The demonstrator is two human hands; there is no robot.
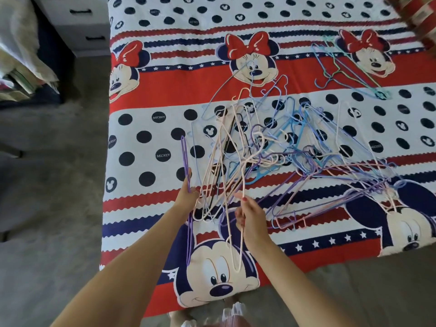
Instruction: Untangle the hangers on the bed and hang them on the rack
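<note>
The right hand (250,214) pinches a pink hanger (232,252). Left of it, the left hand (187,197) grips a purple hanger (186,161). Just beyond both sits the tangled pile (295,156) on the bed (146,138). Pulling hard could drag the whole knot along.

A bedspread (146,128) striped in red, white and navy carries navy polka dots, white stars and cartoon mouse faces with red bows. The tangled pile of wire hangers (283,156) mixes pale pink, purple, light blue and lilac, and a smaller cluster (349,67) is blue and mint green. The carpet (52,185) is grey, the drawer unit (80,24) grey with black handles.
</note>
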